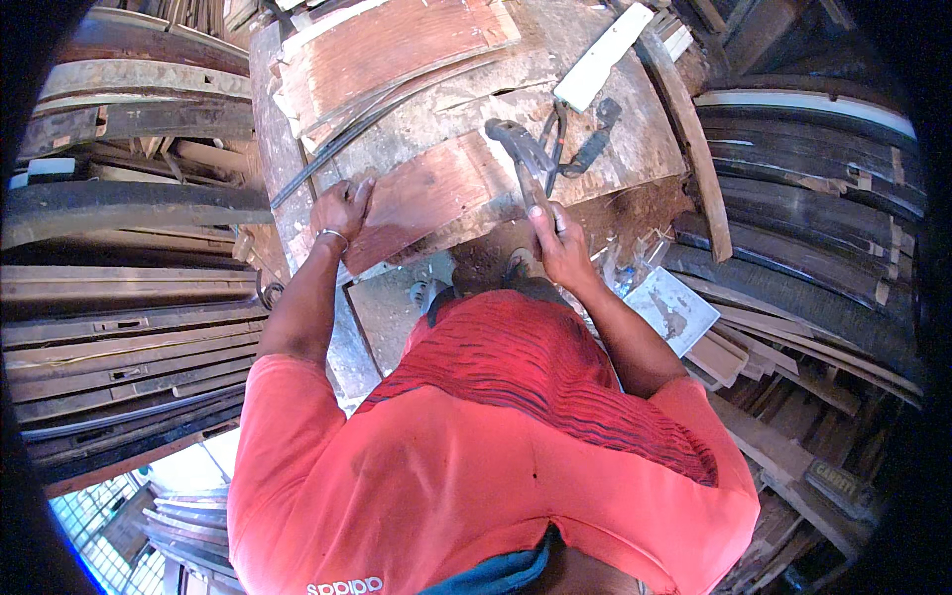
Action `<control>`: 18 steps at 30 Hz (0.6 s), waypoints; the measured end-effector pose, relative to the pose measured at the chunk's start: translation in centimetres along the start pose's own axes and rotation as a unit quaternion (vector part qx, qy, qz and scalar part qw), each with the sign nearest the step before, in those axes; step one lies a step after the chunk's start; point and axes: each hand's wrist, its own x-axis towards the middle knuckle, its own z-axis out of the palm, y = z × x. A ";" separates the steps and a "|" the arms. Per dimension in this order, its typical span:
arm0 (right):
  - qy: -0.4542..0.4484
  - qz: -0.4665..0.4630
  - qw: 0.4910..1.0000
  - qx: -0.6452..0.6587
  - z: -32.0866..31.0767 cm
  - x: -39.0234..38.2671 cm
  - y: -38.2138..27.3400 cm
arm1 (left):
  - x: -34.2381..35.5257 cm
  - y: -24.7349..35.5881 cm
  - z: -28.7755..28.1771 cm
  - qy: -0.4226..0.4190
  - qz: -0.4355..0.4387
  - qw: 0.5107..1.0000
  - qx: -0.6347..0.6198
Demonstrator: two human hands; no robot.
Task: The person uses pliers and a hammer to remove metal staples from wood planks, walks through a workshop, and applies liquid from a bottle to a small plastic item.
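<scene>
My right hand (562, 243) is closed round the wooden handle of a claw hammer (531, 181). Its dark metal head lies over the right end of a reddish-brown wooden board (421, 198); whether it touches the wood I cannot tell. At the board's left end, my left hand (342, 210) grips the edge with curled fingers, a bracelet at the wrist. The board lies along the near side of a worn worktable (446, 119). Right of the hammer head are dark-handled pincers (558, 139) and a black object (598, 139) of unclear kind.
Stacked thin reddish panels (397, 50) lie at the table's far left. A white strip (603, 58) rests at the far right, near a wooden bar (684, 139). Long timber pieces (129, 317) crowd the left, darker ones (803, 188) the right. A pale tray (672, 309) sits lower right.
</scene>
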 end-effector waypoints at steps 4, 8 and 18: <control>0.187 0.071 0.980 -0.018 -1.7 4.0 8.0 | -0.5 -1.1 1.3 0.060 0.049 0.996 0.040; 0.285 0.078 0.934 -0.202 -9.5 9.5 13.1 | -6.6 0.8 1.2 0.075 0.225 0.971 0.032; -0.049 -0.009 0.900 -0.433 -2.0 13.7 4.1 | -7.7 1.8 -2.8 0.006 0.296 0.949 0.107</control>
